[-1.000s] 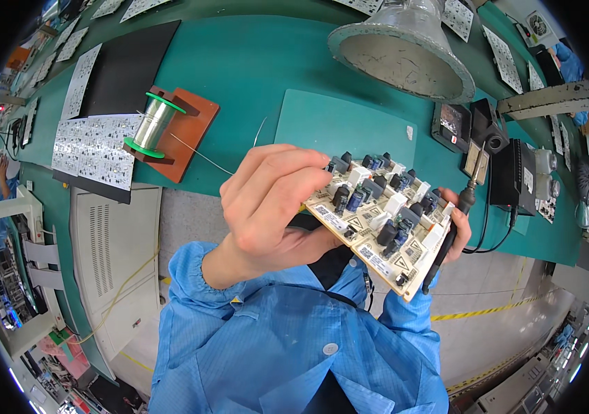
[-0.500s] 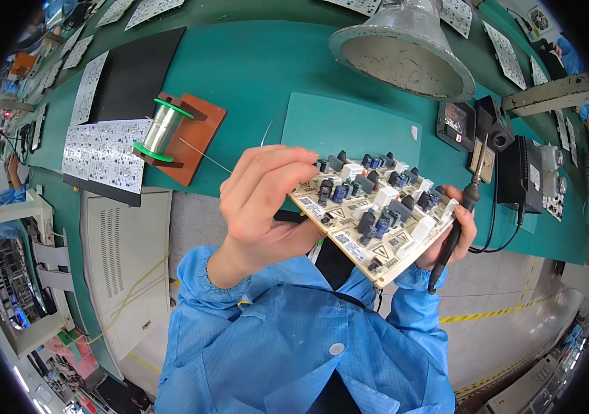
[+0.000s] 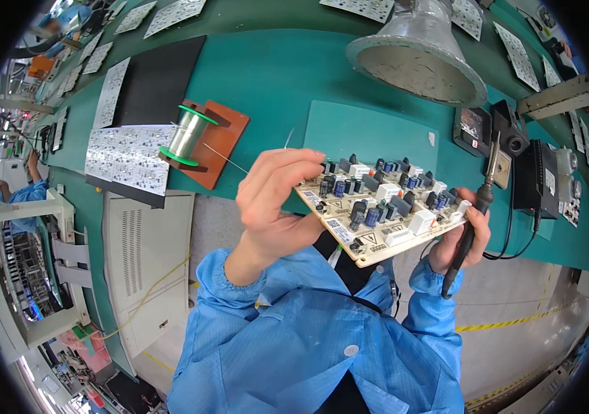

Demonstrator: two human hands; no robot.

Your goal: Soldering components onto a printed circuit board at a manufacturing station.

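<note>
A cream circuit board [image 3: 339, 207], crowded with dark capacitors and white connectors, is held up in front of my chest, component side up and tilted. My left hand [image 3: 270, 203] grips its left edge, thumb below and fingers at the far corner. A thin solder wire [image 3: 225, 157] runs from the spool to this hand, and a wire end [image 3: 290, 138] sticks up beyond the fingers. My right hand [image 3: 465, 241] is closed round a black-handled soldering iron [image 3: 477, 214], its tip pointing up and away. That same hand supports the board's right edge; some of its fingers are hidden.
A green-rimmed solder spool [image 3: 187, 136] sits on a brown stand [image 3: 229, 141] at left, near populated boards [image 3: 129, 157]. A metal fume hood [image 3: 418, 52] hangs over the green bench mat [image 3: 260, 76]. At right stand a black soldering station [image 3: 536, 176] and an iron holder [image 3: 501, 169].
The whole view has shifted, so the bench things appear farther right. The board has tipped to a flatter angle, its near edge higher in view. Both hands keep their hold.
</note>
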